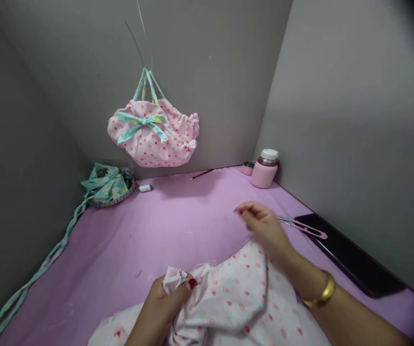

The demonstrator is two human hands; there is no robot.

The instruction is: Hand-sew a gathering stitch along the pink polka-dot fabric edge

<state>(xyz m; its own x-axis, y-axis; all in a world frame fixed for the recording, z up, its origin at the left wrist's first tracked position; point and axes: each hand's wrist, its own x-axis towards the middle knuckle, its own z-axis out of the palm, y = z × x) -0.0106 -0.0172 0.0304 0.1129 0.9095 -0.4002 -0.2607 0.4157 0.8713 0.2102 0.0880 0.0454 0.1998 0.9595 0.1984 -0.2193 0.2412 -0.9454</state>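
Observation:
White fabric with red and pink dots (236, 293) spreads over the lower middle of the view, gathered into folds at its left part. My left hand (167, 300) is closed on the bunched fabric edge, its thumb with a red nail pressing on top. Raised above the fabric's upper right edge is my right hand (259, 221), fingertips pinched together and slightly blurred; whatever they hold, if anything, is too small to make out. Loose thread (207, 264) shows along the gathered edge. A gold bracelet circles my right wrist.
Pink scissors (310, 229) lie partly over a black flat object (354, 262) at right. Behind stand a pink jar (263, 170) and its lid (248, 167). A dotted pink item (156, 149) hangs mid-back. Green fabric (108, 182), a thread spool (145, 188) and a thin pencil (201, 174) lie farther back.

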